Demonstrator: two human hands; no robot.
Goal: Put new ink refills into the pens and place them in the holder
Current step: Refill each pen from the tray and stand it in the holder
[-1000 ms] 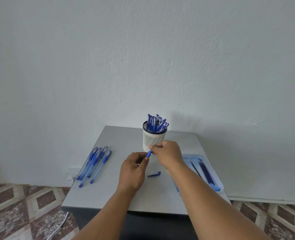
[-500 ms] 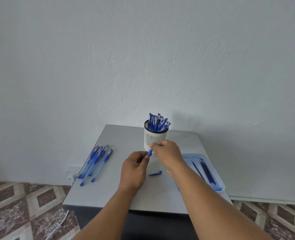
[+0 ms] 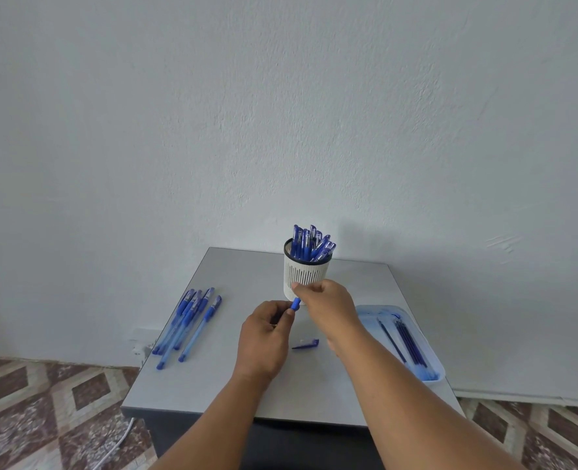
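Grey table, both hands on unlabelled blue pen.

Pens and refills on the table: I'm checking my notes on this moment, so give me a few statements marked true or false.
1. The pen holder stands upright with pens in it. True.
2. A loose pen cap lies on the table. True.
3. The refill tray sits by the left hand. False: it lies beside the right arm.
4. The spare pens lie inside the tray. False: they lie on the table's left side.
5. Both hands hold the blue pen. True: left hand, right hand.
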